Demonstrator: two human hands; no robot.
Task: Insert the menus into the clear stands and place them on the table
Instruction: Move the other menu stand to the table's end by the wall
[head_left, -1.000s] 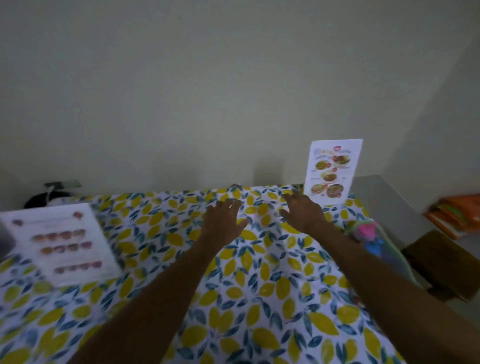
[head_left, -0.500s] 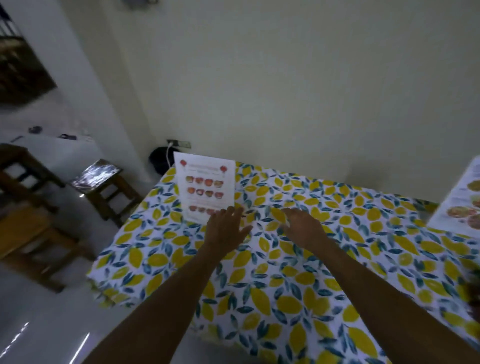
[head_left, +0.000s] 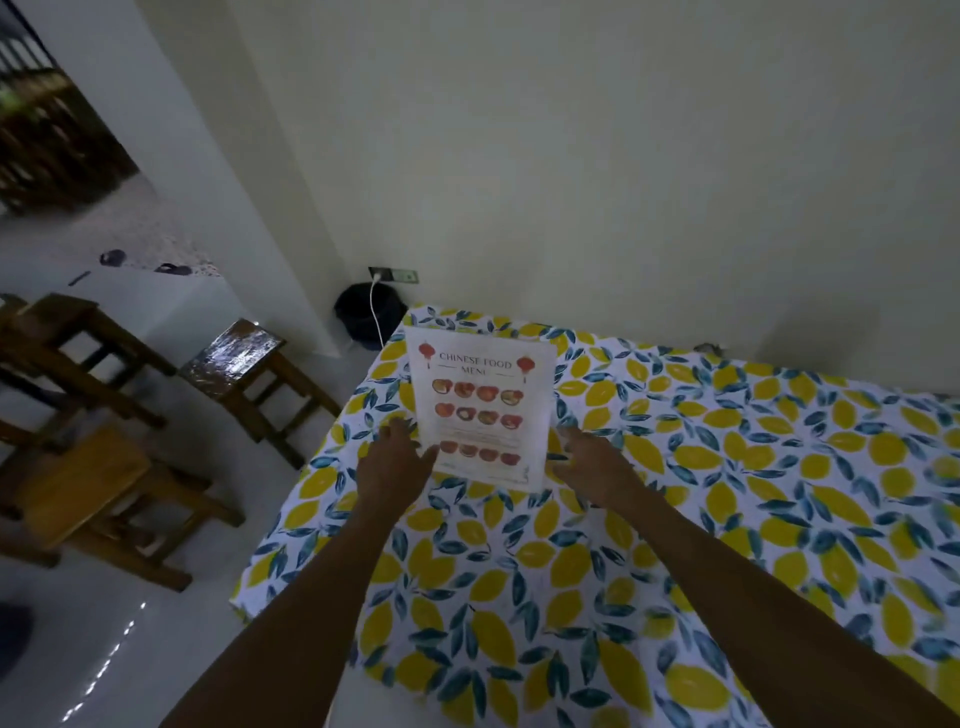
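A dim room with pale cream walls, and against the far wall stands a tabletop (head_left: 675, 519) draped in a white cloth printed with yellow lemons and blue-green leaves. Near its far left corner, at about eleven o'clock from the person's reach, an upright clear stand holding a white sheet headed "Chinese Food Menu" (head_left: 480, 410) rests on the cloth, rows of small red and orange dish photos facing the person, leaning back a little.

Both bare arms stretch out over the cloth toward it. The left hand (head_left: 395, 462) sits at the stand's nine o'clock, low by its lower left corner, fingers spread and the grip apart; the thumb lies right at the sheet's edge, though I cannot tell whether it touches. The right hand (head_left: 597, 467) is at the stand's three o'clock, just beside the lower right corner, palm down, fingers loosely apart and holding nothing.

Off the tabletop's left edge, at nine o'clock, a dark glossy wooden stool (head_left: 244, 364) stands on the pale tiled floor, with a lighter wooden chair (head_left: 83, 483) nearer the person at eight o'clock. Behind the table's far corner, at twelve o'clock from the stand, a black round bin (head_left: 366, 314) sits by the wall, and a white cable (head_left: 375, 306) hangs in front of it from a wall socket (head_left: 393, 274).
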